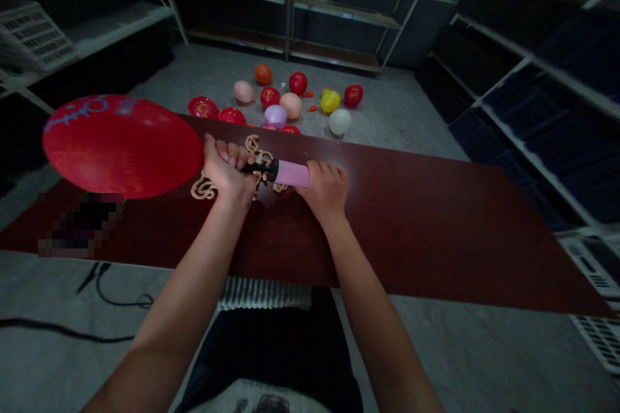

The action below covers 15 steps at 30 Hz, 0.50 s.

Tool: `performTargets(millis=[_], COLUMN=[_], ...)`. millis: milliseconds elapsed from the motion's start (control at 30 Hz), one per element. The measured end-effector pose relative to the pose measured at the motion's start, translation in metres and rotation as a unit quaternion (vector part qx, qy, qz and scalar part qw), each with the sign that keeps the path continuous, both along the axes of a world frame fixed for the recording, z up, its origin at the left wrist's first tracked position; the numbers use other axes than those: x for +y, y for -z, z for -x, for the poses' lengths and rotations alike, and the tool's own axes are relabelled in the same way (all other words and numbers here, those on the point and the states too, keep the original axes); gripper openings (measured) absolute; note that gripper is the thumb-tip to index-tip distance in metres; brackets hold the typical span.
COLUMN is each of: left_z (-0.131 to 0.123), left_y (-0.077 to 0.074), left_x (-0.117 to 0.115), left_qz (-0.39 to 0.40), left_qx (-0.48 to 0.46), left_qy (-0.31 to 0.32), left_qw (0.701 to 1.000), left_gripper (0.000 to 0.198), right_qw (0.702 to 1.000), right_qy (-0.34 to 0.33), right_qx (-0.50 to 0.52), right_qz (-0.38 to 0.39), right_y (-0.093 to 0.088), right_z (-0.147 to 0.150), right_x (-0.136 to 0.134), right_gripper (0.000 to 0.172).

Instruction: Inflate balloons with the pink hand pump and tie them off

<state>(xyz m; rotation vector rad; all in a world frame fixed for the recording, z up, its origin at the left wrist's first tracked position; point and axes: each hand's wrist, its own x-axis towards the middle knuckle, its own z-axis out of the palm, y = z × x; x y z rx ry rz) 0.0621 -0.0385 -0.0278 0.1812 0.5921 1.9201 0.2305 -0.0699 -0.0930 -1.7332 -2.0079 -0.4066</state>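
Observation:
A large red balloon (123, 145), inflated and printed with blue and faint markings, sticks out to the left of my left hand (227, 164). The fingers of that hand are closed around the balloon's neck and the black nozzle end of a hand pump. My right hand (327, 190) is wrapped round the far end of the pink balloon pump (292, 173), which lies level above the table. Beige uninflated balloons (203, 188) lie in a curly tangle on the tabletop under and around my left hand. The balloon's neck is hidden by my fingers.
The dark red-brown table (411, 226) spans the view. A pixelated patch (82, 222) covers something at its left end. Several inflated balloons, including a yellow one (330, 102) and a white one (340, 122), lie on the floor beyond. Metal shelves (334, 58) stand around; a black cable (62, 330) runs on the floor.

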Motion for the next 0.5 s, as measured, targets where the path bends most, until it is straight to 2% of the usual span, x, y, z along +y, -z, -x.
performTargets(millis=[267, 500], left_z=[0.02, 0.041], left_y=[-0.002, 0.011], left_x=[0.0, 0.009], left_qz=[0.023, 0.003], left_qx=[-0.036, -0.052], left_qy=[-0.02, -0.024], left_qw=[0.999, 0.998], left_gripper=[0.052, 0.049], right_qw=[0.997, 0.994], right_qy=[0.069, 0.101], right_qx=[-0.031, -0.034], right_qz=[-0.01, -0.039], right_y=[0.003, 0.0], right_z=[-0.025, -0.054], right_x=[0.001, 0.002], right_gripper=[0.03, 0.031])
